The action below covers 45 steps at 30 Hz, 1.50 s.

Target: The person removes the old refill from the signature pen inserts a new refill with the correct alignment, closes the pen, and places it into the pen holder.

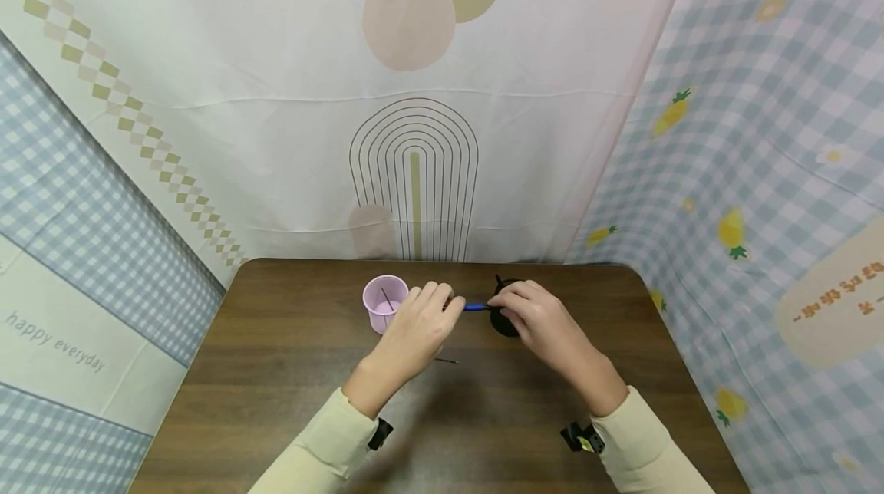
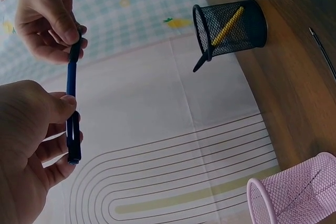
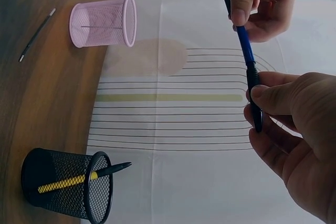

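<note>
A blue pen point(image 1: 475, 307) with a black grip section is held in the air between both hands. My left hand point(image 1: 421, 325) pinches its clip end between thumb and fingers, as the left wrist view shows. With thumb and fingertips, my right hand point(image 3: 299, 114) grips the black grip section point(image 3: 252, 80) at the other end. Below the left hand on the table lies a thin dark pen refill point(image 3: 37, 36). The pink mesh cup point(image 1: 381, 323), with a thin dark stick inside, stands just left of the left hand. Partly behind the right hand is a black mesh cup point(image 3: 39, 169).
A yellow pen with a black end point(image 3: 68, 183) leans in the black cup, its tip above the rim. The brown wooden table point(image 1: 290, 356) meets a white patterned cloth point(image 1: 290, 164) at the back. Checked cloth point(image 1: 732, 133) hangs on the right.
</note>
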### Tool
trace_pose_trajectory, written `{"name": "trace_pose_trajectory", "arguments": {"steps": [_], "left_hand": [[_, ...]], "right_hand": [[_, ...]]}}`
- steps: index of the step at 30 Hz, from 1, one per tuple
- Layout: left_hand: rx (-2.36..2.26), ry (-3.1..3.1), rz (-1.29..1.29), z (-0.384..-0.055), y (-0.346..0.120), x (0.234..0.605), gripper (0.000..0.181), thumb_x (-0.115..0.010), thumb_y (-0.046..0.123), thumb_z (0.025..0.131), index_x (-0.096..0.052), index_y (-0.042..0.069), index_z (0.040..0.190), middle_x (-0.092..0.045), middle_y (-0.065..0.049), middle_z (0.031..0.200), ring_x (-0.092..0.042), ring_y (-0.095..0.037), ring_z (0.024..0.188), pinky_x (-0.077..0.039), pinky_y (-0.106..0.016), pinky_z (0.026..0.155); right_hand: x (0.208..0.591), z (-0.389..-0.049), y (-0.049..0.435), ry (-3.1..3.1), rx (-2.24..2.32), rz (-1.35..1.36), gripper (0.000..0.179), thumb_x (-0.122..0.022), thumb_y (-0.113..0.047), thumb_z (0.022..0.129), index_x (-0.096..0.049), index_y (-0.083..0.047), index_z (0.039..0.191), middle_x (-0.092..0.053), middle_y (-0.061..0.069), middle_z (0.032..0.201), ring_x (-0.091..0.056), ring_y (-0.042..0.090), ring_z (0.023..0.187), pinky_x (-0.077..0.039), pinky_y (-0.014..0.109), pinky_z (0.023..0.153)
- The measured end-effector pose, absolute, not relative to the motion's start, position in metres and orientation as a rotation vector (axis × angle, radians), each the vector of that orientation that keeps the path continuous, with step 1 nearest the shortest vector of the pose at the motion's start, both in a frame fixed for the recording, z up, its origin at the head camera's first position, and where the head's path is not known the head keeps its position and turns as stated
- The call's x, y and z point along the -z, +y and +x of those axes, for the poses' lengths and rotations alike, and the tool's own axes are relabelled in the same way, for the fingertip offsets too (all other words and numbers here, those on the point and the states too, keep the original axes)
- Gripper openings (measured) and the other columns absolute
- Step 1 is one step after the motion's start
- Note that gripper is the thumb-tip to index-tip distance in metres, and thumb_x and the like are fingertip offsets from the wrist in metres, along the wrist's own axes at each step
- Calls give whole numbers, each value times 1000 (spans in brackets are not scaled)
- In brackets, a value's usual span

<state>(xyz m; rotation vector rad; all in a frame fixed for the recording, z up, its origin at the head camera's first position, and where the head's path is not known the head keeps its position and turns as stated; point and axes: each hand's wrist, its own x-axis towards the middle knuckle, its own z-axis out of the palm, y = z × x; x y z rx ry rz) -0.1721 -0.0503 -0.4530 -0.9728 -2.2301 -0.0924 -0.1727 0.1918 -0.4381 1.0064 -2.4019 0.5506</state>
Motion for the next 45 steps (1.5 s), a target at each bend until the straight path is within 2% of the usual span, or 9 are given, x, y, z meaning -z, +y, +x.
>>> {"name": "trace_pose_trajectory", "arguments": {"steps": [2, 8, 20, 45], "left_hand": [[98, -2231, -975, -172, -50, 453, 12, -72, 5, 89, -64, 9, 97, -59, -5, 95, -55, -21, 82, -37, -29, 62], [113, -2238, -982, -173, -52, 455, 20, -75, 2, 83, -65, 9, 99, -59, -5, 96, -56, -22, 84, -37, -29, 62], [137, -2253, -984, -174, -55, 453, 25, -74, 0, 80, -65, 9, 102, -60, -7, 97, -58, -24, 86, -41, -31, 64], [131, -2234, -979, -175, -52, 455, 18, -72, 1, 84, -64, 9, 98, -59, -5, 94, -56, -22, 82, -38, -29, 61]], "right_hand": [[438, -173, 192, -2396, -558, 1007, 25, -81, 3, 83, -76, -10, 103, -72, 4, 106, -67, 20, 94, -59, 36, 76], [440, -174, 192, -2398, -596, 994, 27, -82, 4, 82, -76, -10, 104, -73, 4, 106, -68, 20, 97, -59, 36, 79], [442, -174, 196, -2415, -638, 972, 27, -81, 2, 83, -76, -12, 105, -73, 2, 108, -69, 19, 100, -60, 36, 82], [445, -175, 195, -2399, -654, 976, 27, -81, 4, 82, -76, -10, 104, -74, 3, 107, -70, 19, 99, -60, 35, 80]]}}
